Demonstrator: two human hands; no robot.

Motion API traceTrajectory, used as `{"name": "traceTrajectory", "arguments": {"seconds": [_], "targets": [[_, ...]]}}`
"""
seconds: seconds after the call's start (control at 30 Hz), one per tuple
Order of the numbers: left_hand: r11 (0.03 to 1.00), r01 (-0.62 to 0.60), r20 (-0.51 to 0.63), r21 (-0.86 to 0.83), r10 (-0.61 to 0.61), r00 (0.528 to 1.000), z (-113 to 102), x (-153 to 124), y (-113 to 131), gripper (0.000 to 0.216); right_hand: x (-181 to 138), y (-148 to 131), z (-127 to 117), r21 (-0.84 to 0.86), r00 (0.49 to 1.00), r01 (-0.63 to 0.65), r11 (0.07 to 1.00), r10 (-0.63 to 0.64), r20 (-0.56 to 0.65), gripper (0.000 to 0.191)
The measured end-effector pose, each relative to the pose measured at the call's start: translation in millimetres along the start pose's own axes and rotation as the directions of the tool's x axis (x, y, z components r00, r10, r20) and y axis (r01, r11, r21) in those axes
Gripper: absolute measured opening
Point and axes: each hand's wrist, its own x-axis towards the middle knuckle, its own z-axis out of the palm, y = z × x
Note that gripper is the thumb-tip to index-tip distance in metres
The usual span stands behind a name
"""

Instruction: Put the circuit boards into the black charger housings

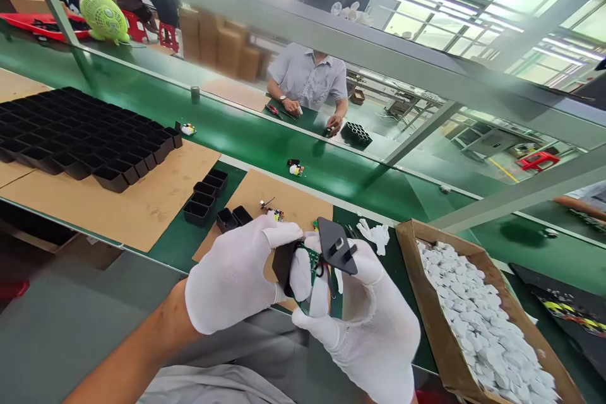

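Both of my hands wear white gloves and meet above the workbench. My left hand [231,274] is closed around a small black plastic housing [283,265], tilted with its opening to the right. A green circuit board [314,260] with a white lump [301,274] sits at that opening; how far inside it is, I cannot tell. My right hand [374,328] grips a black cover plate [334,243] with prongs, and its fingers reach below the board. Wires show between cover and board. Behind the hands, a loose circuit board [274,213] lies on cardboard, near several empty black housings [204,194].
Rows of black housings [71,132] cover cardboard at left. A carton [428,322] of white lumps stands at right, near a crumpled white glove [375,235]. Beyond runs a green conveyor [345,170] carrying circuit assemblies [296,169]. A slanted metal frame [421,136] crosses above; a co-worker [310,79] sits opposite.
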Motion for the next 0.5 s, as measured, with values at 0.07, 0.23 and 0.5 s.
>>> {"name": "traceTrajectory", "arguments": {"seconds": [0.07,0.23,0.5], "targets": [[1.0,0.017,0.003,0.01,-0.017,1.0,-1.0,-3.3,-0.1,0.06,-3.6,3.4,2.8,-0.024,1.0,0.007,1.0,-0.008,-0.01,0.064],[0.999,0.031,0.016,0.018,-0.031,0.999,-3.6,-10.1,-1.8,0.057,-10.0,13.3,10.4,-0.074,0.999,-0.02,0.997,0.017,-0.036,0.064],[0.995,0.046,0.047,0.088,-0.05,0.998,-3.9,-30.4,-12.5,0.059,-20.6,11.6,16.7,-0.047,0.993,-0.092,0.995,0.088,-0.077,0.063]]}}
